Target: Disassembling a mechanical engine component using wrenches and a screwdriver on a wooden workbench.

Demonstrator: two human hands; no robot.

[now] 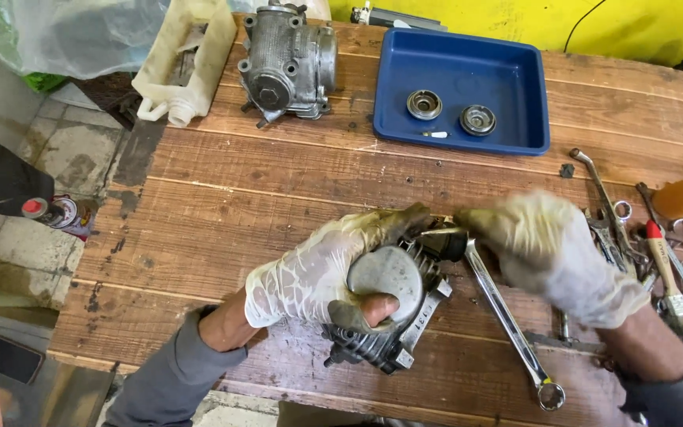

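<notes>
Left hand is wrapped tight over the finned engine part, clamped down on it near the front edge of the wooden bench, thumb hooked over its round flat face. Right hand is a blur just beside it, fingers pinched together at the top of the part, though I cannot tell what, if anything, they are gripping. A long spanner lies right under that hand, slanting toward the front edge. To my eye, this goes best with the left keeping the part pressed flat so it can't rock, and the right working square to the fitting, small careful turns rather than a yank, because those gloves look greasy and a slip would send the fingers into the fins. Counting around: 1 blue tray at the back with 2 round metal rings inside and 1 tiny white bit beside them, 1 grey engine casing left of the tray, 1 cut white plastic jug, 1 red-tipped screwdriver, and a heap of spanners at the right, too tangled to count.
</notes>
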